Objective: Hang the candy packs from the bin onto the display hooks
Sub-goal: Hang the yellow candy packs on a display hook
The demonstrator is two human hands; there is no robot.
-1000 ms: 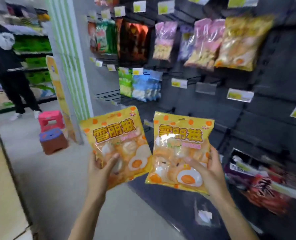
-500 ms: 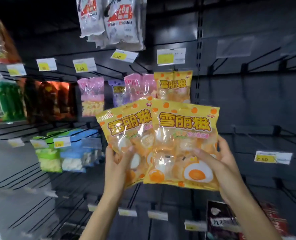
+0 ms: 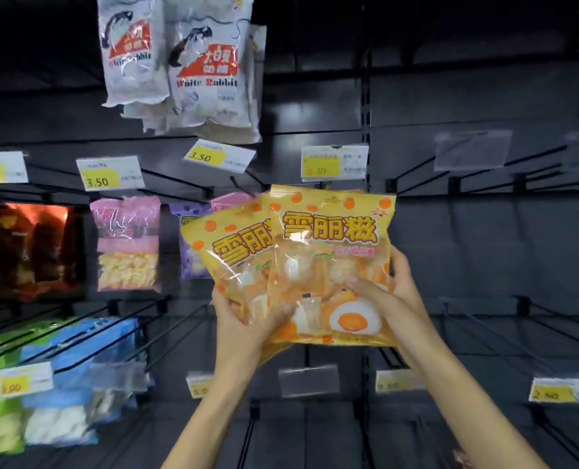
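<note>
Head view shows two yellow candy packs (image 3: pixel 332 262) held up against the dark display wall (image 3: pixel 484 248), overlapping, the right one in front. Left hand (image 3: pixel 244 330) grips the rear pack's lower edge, fingers curled onto its face. Right hand (image 3: pixel 387 299) clasps the front pack's lower right corner, thumb across it. Two White Rabbit bags (image 3: pixel 179 69) hang above.

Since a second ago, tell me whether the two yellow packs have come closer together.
Yes. The left yellow pack now tucks behind the right yellow pack, both raised before the 3.50 price tag.
</note>
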